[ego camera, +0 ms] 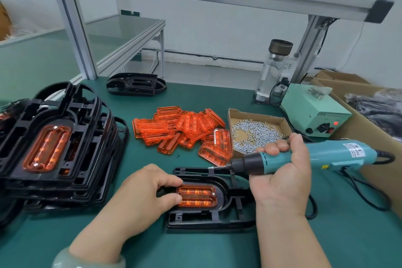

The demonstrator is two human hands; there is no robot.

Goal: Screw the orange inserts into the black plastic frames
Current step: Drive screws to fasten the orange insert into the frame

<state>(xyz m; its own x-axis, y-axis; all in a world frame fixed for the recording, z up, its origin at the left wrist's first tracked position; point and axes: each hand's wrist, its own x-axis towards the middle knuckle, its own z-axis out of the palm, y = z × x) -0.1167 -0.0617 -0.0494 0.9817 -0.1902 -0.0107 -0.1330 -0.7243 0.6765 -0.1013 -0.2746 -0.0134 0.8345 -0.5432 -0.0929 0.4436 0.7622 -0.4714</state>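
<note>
The left hand (150,191) pinched the 9 o'clock end of the insert (196,197), which sat in the frame (208,217) at the table's (337,235) 6 o'clock. The right hand (280,172) gripped the driver (304,156), its tip clear of the insert at 1 o'clock. Next, the tip likely needed lowering squarely into a screw hole.

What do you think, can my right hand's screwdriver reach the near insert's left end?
Probably not yet: the left hand covers that end of the orange insert with its fingers. The right end lies open to the screwdriver in the right hand.

The green bench (195,250) bears stacked black frames (87,159), loose orange inserts (174,128), a screw box (256,114), a power unit (315,111).
</note>
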